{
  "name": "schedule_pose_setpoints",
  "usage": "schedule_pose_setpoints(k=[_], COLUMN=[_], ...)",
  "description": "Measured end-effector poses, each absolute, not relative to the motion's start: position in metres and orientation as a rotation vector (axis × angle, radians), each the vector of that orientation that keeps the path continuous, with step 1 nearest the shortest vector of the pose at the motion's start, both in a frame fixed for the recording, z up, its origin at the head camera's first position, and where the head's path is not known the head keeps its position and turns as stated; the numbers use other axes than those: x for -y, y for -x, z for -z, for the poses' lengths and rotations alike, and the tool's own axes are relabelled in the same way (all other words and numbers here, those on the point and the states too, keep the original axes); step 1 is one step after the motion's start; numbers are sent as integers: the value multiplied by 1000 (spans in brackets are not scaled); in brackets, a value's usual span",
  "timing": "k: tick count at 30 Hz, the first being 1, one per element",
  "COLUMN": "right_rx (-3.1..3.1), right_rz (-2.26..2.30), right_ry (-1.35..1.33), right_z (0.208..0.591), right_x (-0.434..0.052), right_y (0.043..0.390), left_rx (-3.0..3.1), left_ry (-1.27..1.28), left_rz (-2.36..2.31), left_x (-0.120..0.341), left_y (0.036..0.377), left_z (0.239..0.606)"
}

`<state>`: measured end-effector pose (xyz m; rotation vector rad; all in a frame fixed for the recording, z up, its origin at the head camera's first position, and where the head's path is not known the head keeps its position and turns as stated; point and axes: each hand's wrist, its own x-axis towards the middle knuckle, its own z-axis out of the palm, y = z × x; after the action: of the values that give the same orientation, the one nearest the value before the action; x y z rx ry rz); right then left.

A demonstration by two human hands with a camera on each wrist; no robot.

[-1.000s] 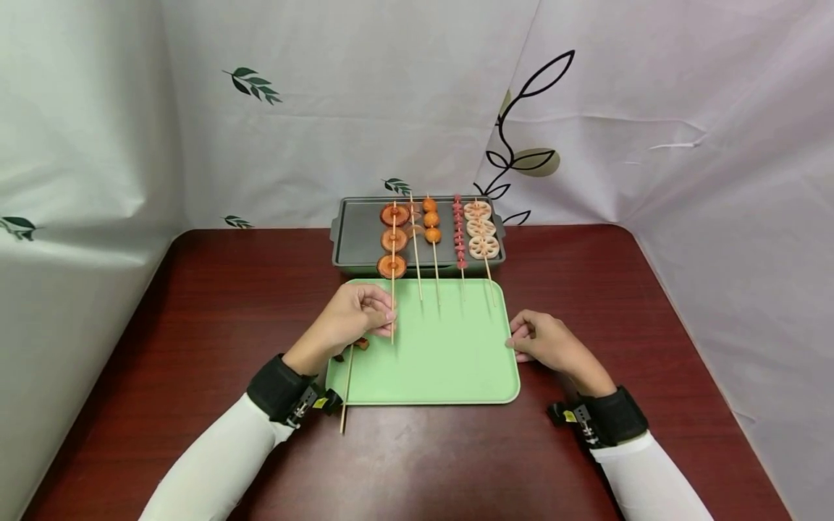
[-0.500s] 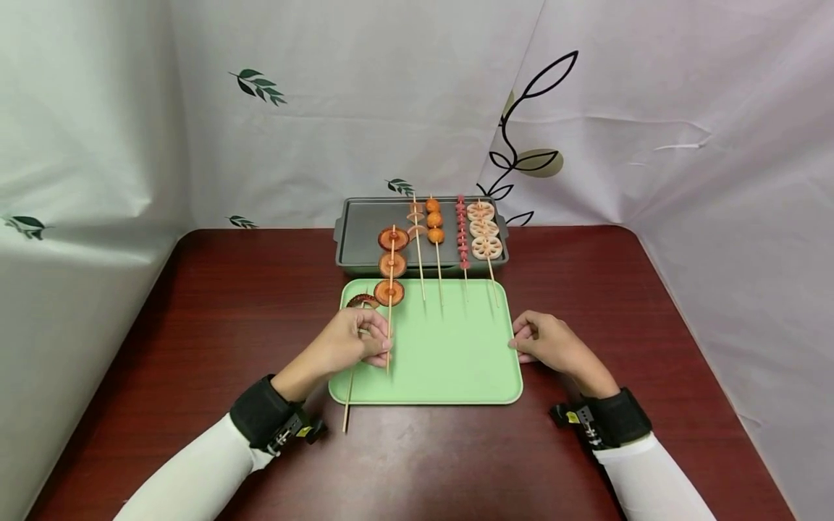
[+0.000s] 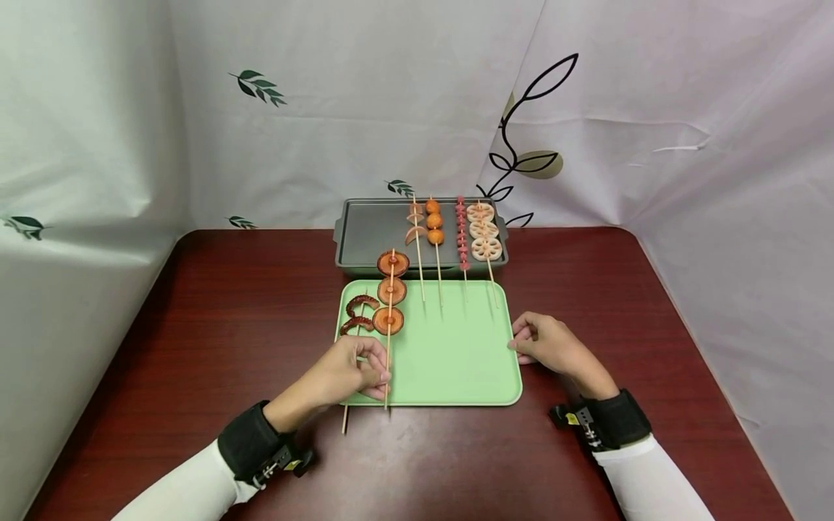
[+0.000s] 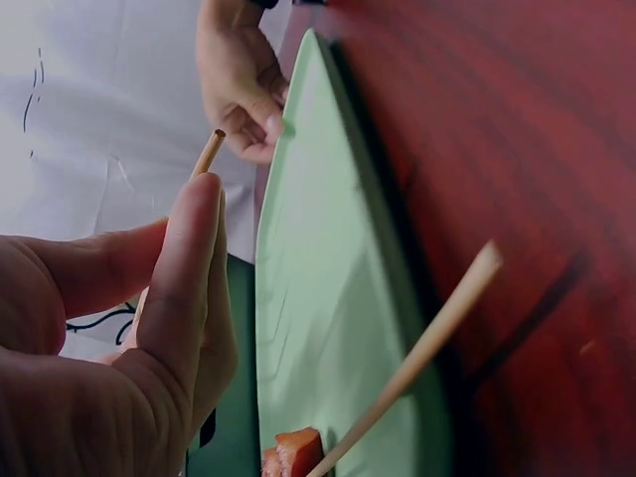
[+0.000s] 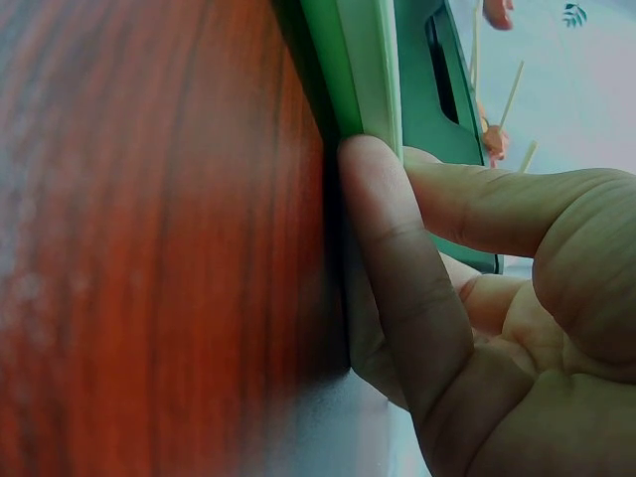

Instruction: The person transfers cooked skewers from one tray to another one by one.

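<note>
My left hand (image 3: 352,370) pinches the bare stick of a mushroom skewer (image 3: 391,291), three round brown slices on a thin stick. It hangs over the left half of a light green tray (image 3: 449,347); whether it touches the tray I cannot tell. Beside it on the tray lies a skewer of curved dark reddish-brown pieces (image 3: 362,304), its stick jutting past the front edge and partly hidden by my left hand. My right hand (image 3: 547,341) grips the tray's right rim between thumb and fingers, as the right wrist view shows.
Behind the tray stands a dark grey grill pan (image 3: 371,228). On its right side lie a skewer of thin pinkish-orange slices (image 3: 415,224), an orange ball skewer (image 3: 434,221), a pink-piece skewer (image 3: 462,231) and a lotus root skewer (image 3: 484,230), sticks reaching over the tray.
My left hand has drawn the mushroom skewer from over the grill pan towards me, over the tray. The dark curved pieces have come into sight. My right hand stays on the rim.
</note>
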<state>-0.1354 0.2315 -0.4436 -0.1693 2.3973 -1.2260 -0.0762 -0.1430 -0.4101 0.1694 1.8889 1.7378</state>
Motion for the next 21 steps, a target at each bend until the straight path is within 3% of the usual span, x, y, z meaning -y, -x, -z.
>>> schedule_pose_setpoints(k=[21], right_rx=[-2402], right_rz=[1240], right_ry=[187], right_z=[445], right_x=[-232], right_y=[135], left_rx=[-1786], left_ry=[-134], left_rz=[-1742], left_x=[146], left_y=[51], left_z=[424])
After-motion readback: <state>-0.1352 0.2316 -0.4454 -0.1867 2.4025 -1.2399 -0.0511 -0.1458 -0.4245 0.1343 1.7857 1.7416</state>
